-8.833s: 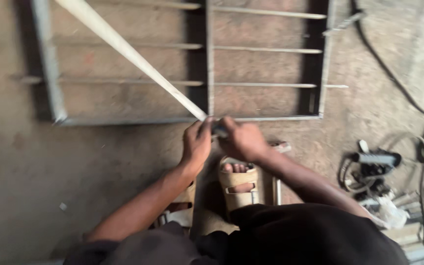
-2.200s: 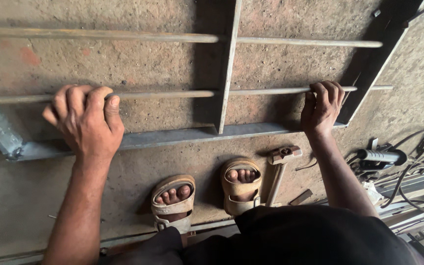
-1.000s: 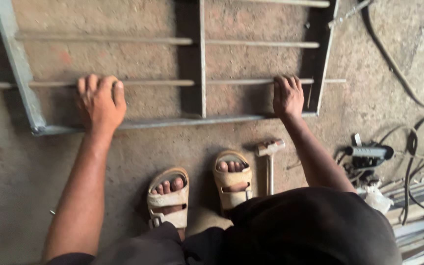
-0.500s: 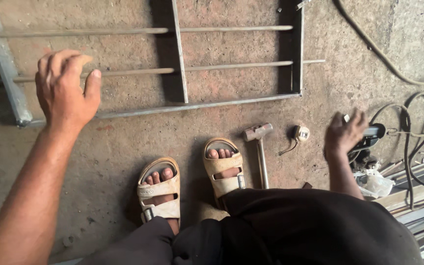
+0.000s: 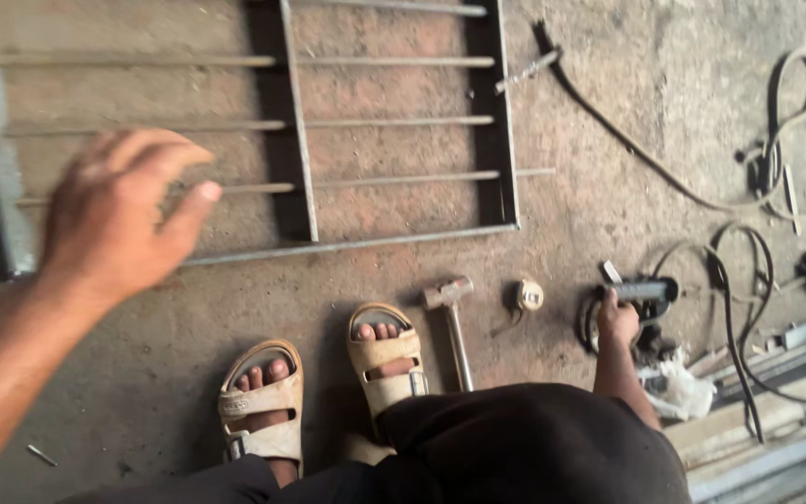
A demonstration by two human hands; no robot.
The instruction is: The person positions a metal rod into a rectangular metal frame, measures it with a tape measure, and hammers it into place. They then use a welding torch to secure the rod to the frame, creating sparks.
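Concrete floor fills my view, stained and dusty, and on it lies the biggest thing here: a steel grille, flat on the ground ahead of my sandalled feet. Its frame looks assembled already, with an upright down the middle and thin rods running across from side to side; one rod pokes out past the right edge. From here I cannot make out the joints, so I can't say whether they are finished.

My left hand hangs above the grille's near left corner, fingers loosely spread and slightly curled, holding nothing; it is blurred, and I judge it is not touching the steel. My right hand is down at the floor well to the right of the frame, fingers wrapped around the dark handle of a power tool whose cable loops away beside it. The tool sits low, near the floor; I can't tell if it has been lifted.

Between grille and tool lie a hammer, head toward the frame, and just beside it a small tape measure. To my eye the layout is done, and the work with the tool on the frame is yet to come.
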